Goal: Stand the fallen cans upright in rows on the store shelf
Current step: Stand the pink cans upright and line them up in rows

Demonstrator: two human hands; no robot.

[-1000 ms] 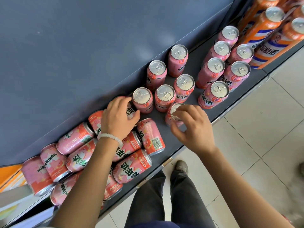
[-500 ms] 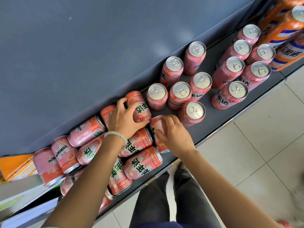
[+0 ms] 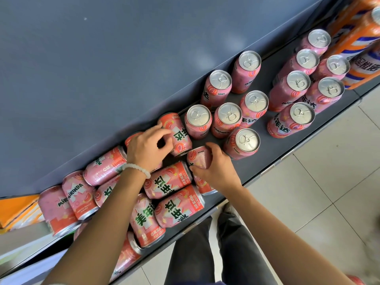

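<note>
A: Where are the hands working?
B: The left hand [image 3: 148,148] is gripping a fallen pink aluminium can [image 3: 177,135] on the grey shelf [image 3: 273,155]; the right hand [image 3: 216,167] is wrapping another lying pink can [image 3: 199,157].
A: Handling?
B: Probably heavy, smooth, rolling; mid-body grasps are suiting.

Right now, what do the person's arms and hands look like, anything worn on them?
Both forearms are bare, with no sleeves in view. The left hand has a white beaded bracelet round its wrist. The right hand wears no bracelet, watch or glove that shows. No rings are visible on either hand.
</note>
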